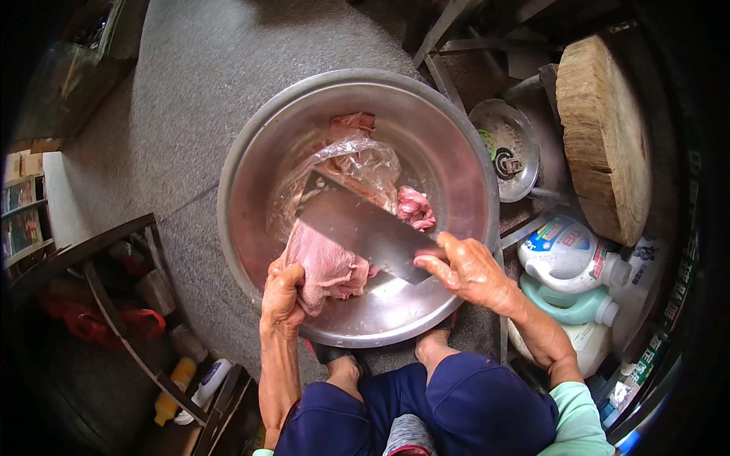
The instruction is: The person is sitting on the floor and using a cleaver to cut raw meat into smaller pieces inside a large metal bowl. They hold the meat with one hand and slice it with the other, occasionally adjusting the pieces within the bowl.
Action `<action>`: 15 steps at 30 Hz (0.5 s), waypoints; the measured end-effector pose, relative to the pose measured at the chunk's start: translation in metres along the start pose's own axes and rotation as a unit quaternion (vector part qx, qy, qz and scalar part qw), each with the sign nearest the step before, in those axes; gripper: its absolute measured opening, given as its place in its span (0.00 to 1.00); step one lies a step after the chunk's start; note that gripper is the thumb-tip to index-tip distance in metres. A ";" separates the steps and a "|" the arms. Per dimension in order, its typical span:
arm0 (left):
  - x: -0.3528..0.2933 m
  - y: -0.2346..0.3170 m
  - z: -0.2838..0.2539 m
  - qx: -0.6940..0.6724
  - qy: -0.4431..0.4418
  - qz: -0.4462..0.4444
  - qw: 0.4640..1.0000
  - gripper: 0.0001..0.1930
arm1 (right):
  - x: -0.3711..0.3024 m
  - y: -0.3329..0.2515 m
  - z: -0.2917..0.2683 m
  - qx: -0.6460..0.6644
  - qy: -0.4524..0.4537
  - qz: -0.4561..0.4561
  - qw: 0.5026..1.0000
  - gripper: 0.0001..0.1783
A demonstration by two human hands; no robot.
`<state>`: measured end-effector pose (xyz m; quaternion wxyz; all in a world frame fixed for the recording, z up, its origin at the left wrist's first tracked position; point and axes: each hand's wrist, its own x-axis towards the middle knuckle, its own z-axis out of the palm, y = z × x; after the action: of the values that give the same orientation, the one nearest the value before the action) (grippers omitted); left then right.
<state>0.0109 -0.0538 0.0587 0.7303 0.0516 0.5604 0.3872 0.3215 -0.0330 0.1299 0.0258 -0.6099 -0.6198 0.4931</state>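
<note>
Head view: meat [328,266] between both hands.

The basin [456,152] is dull brushed metal, the cleaver [365,228] smooth grey steel; at two o'clock, rough cracked wooden block [604,137]; crinkled glossy plastic bag [365,163].

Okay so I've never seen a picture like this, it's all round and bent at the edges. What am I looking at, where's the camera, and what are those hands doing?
The camera is worn on a person's head and looks down, so the forearms come in from the bottom; its wide lens bends straight edges. There is no machine, only two bare hands. A big metal basin sits on the grey floor before the person's knees. In it lie raw meat and a clear plastic bag. The left hand grips the meat at the basin's near edge. The right hand holds a cleaver, its blade lying across the meat. To the right are a round wooden chopping block, a small metal dish and plastic jugs.
</note>
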 end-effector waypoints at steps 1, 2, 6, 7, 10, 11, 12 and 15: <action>0.000 0.001 0.000 -0.003 -0.011 -0.003 1.000 0.18 | 0.002 0.005 0.001 0.004 0.016 -0.009 1.000 0.22; -0.003 0.002 0.000 -0.015 -0.020 -0.002 1.000 0.21 | 0.005 0.014 0.005 0.008 0.031 -0.019 0.999 0.22; -0.020 0.013 0.021 -0.029 -0.013 0.027 0.999 0.30 | 0.012 0.026 0.006 -0.024 0.061 0.018 0.998 0.24; -0.021 0.015 0.026 -0.023 0.000 0.040 0.999 0.31 | 0.013 0.031 0.009 -0.022 0.069 0.026 0.997 0.24; -0.009 0.013 0.009 0.111 0.003 0.079 0.991 0.32 | 0.015 0.020 0.007 0.026 0.038 0.068 0.997 0.25; -0.002 0.012 0.002 0.155 -0.002 0.092 0.984 0.32 | 0.015 0.015 0.003 0.038 0.020 0.095 0.995 0.25; 0.003 0.009 -0.001 0.168 -0.018 0.138 0.976 0.28 | 0.015 0.018 0.005 0.059 0.032 0.081 0.995 0.25; 0.013 0.013 -0.007 0.375 0.034 0.207 0.903 0.25 | 0.010 0.029 0.017 0.102 0.060 0.056 0.991 0.26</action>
<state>-0.0013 -0.0391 0.0528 0.5409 0.4230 0.6654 0.2927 0.3291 -0.0416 0.0962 0.0974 -0.6667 -0.5285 0.5165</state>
